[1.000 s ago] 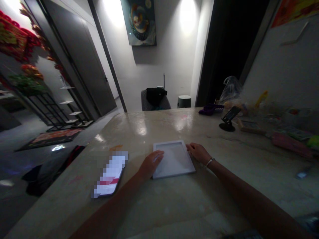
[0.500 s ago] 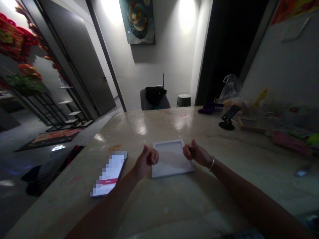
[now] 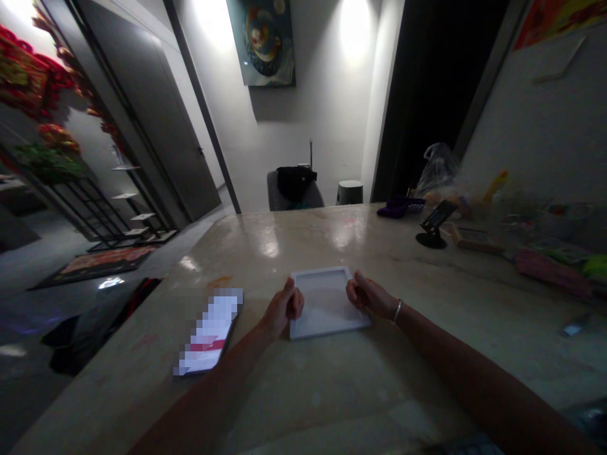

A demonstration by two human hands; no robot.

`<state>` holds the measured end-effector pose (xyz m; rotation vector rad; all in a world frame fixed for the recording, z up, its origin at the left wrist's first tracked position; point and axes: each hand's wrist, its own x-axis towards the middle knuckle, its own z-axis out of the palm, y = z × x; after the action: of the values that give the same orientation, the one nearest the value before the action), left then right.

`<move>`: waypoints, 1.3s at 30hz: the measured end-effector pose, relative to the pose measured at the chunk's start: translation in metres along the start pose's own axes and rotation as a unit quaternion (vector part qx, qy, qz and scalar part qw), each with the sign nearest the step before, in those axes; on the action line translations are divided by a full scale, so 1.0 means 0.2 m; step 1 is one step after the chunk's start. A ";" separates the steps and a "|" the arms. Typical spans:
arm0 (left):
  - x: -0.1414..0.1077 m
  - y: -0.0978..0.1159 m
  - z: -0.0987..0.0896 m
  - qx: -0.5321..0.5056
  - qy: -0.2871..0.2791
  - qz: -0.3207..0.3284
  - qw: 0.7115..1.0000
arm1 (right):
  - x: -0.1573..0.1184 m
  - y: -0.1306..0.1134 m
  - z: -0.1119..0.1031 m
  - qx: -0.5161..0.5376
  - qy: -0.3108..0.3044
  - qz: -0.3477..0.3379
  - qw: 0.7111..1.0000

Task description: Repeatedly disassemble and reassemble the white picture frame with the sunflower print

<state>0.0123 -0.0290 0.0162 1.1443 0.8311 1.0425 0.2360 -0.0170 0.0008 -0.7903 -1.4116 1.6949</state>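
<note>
The left hand rests on a stone counter, room dim.

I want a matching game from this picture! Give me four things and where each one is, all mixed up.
Things:
1. bracelet
2. phone
3. white frame
4. phone stand

Places:
A. beside the left hand
B. near the far edge of the counter
C. on the wrist of the right hand
D. between the two hands

Right pairs: 1-C, 2-A, 3-D, 4-B
</note>
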 end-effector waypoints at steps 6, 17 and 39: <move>-0.01 -0.02 0.00 0.025 0.042 0.032 0.998 | 0.01 0.00 -0.01 -0.041 0.088 -0.014 0.995; 0.03 -0.07 -0.10 0.235 0.229 0.069 0.942 | 0.05 0.05 -0.09 -0.381 0.241 -0.046 0.891; 0.04 -0.15 -0.12 0.369 0.154 0.111 0.910 | 0.05 0.03 -0.09 -0.272 0.309 -0.070 0.909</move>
<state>-0.0013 -0.0172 -0.0190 1.7669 1.4480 1.1466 0.2450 -0.0007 -0.0078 -1.3504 -1.4293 0.8065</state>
